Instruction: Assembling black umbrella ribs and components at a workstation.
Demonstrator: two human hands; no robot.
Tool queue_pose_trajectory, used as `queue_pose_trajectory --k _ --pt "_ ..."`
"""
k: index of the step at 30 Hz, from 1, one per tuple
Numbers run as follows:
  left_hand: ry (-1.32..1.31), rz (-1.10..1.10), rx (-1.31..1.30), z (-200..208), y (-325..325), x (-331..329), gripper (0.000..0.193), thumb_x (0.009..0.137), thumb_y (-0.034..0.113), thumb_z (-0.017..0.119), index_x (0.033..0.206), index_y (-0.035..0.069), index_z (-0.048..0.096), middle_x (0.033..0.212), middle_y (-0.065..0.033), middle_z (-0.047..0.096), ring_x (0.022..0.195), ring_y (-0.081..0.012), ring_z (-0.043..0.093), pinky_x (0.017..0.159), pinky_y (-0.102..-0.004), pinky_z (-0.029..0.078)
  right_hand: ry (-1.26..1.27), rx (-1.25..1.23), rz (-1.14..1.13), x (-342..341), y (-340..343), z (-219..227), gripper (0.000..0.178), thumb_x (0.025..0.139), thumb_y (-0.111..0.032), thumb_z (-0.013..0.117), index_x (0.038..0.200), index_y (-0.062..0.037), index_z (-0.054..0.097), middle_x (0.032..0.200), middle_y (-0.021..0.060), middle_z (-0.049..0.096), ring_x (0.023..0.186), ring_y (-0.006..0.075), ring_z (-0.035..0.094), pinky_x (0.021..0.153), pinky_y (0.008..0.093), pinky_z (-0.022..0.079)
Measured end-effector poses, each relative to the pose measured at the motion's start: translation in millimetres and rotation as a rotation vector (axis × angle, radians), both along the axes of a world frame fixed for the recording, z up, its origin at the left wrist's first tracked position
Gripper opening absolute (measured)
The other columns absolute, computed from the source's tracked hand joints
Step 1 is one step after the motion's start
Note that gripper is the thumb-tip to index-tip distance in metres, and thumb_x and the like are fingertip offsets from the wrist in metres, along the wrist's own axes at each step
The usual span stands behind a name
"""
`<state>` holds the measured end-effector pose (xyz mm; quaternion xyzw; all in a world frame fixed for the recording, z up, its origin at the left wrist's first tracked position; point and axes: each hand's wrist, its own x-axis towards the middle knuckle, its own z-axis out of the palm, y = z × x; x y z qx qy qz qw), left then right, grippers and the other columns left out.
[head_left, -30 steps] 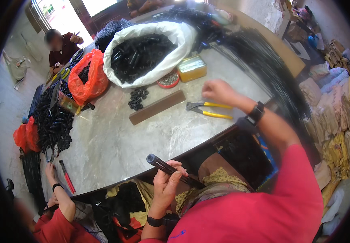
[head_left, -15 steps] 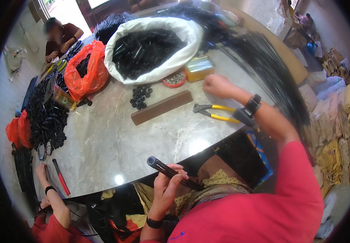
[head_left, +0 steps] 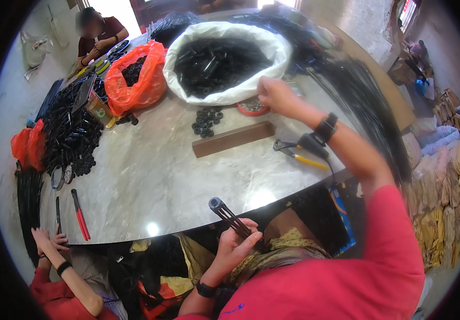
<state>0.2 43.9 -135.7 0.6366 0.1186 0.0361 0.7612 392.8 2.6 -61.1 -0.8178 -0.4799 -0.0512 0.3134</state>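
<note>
In my left hand point(head_left: 236, 246) is a bundle of thin black rods point(head_left: 229, 217) with a round, dark cap at its upper end, held tilted in front of the table edge. The fingers wrap around the rods, and the bundle's lower end is hidden behind them. My right hand point(head_left: 276, 95) reaches across the table with its fingers closed, at the red dish point(head_left: 252, 108) of small metal pieces. Whatever those fingers pinch does not show. Just left of the dish stands a white sack point(head_left: 172, 80) full of short black tubes point(head_left: 214, 64).
Small black rings point(head_left: 204, 124) lie beside a brown bar point(head_left: 233, 140). Yellow-handled pincers point(head_left: 304, 157) rest under my right forearm, and red-handled pliers point(head_left: 81, 216) at left. Black parts pile by an orange bag point(head_left: 128, 88). A co-worker's hands point(head_left: 47, 241) are at lower left; another person point(head_left: 99, 34) sits opposite.
My right hand has shifted left and farther away, over to the red dish. The view has turned, so the table things sit farther right. My left hand keeps hold of the bundle.
</note>
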Motion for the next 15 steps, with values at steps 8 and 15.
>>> queue_pose_trajectory --k 8,15 --pt "0.121 0.032 0.097 -26.2 -24.5 -21.9 0.011 0.091 0.010 0.069 0.097 0.002 0.065 0.084 0.0024 0.066 0.075 -0.0030 0.058 0.065 -0.0205 0.047 -0.038 0.029 0.019 -9.1 -8.3 5.0 0.018 0.083 -0.008 0.063 0.098 0.0010 0.067 0.091 0.0212 0.068 0.090 0.0355 0.067 0.080 0.0403 0.052" --pt "0.117 0.178 0.217 -48.1 -32.8 -31.9 0.008 0.089 0.009 0.068 0.094 0.004 0.064 0.081 0.0046 0.059 0.071 -0.0022 0.053 0.061 -0.0203 0.046 0.493 0.019 0.141 -113.1 -79.6 44.8 0.021 0.087 -0.013 0.062 0.100 0.0037 0.066 0.082 0.0088 0.069 0.073 0.0142 0.068 0.065 0.0293 0.053"
